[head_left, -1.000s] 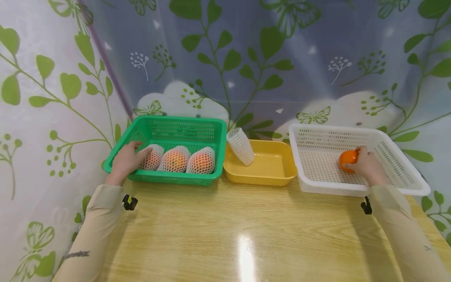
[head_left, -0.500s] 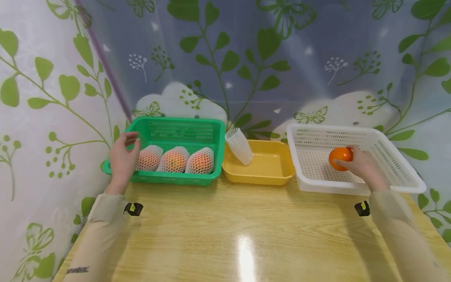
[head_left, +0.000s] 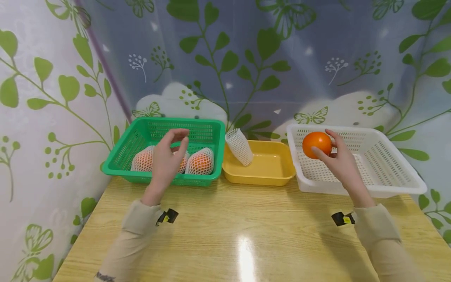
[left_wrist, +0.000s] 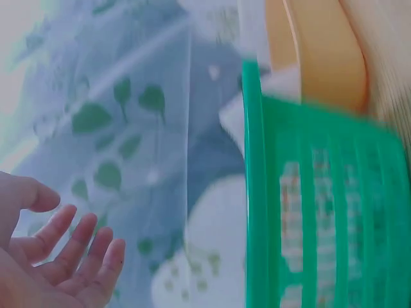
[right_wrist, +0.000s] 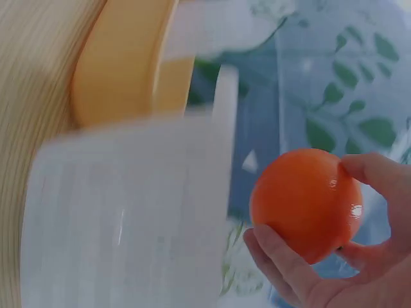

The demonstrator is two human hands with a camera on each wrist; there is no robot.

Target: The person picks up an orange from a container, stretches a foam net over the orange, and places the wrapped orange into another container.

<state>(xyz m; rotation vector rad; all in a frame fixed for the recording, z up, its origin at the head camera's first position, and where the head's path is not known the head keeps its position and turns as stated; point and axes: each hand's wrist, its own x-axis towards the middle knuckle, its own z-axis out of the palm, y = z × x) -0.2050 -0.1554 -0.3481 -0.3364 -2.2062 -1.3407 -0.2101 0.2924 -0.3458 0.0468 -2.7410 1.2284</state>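
Note:
My right hand (head_left: 343, 166) holds a smooth, shiny orange (head_left: 317, 145) between thumb and fingers, raised over the left part of the white basket (head_left: 387, 188). In the right wrist view the orange (right_wrist: 306, 205) is beside the basket's rim, gripped by the fingertips. My left hand (head_left: 165, 162), loosely bent and holding nothing, is above the front of the green basket (head_left: 116, 170). Several fruits in white foam nets, among them a netted fruit (head_left: 200, 161) at the right, lie in that basket; the left hand partly hides the middle one. In the left wrist view the left hand (left_wrist: 67, 260) shows no object.
Between the two baskets stands a yellow tray (head_left: 258, 179). An empty foam net sleeve (head_left: 240, 147) leans upright at its left side. All three containers stand in a row on the wooden table (head_left: 211, 227), with a patterned curtain (head_left: 246, 90) close behind.
My right hand has lifted the orange from the white basket and moved left with it. My left hand has left the leftmost netted fruit, risen and moved right, with nothing in it.

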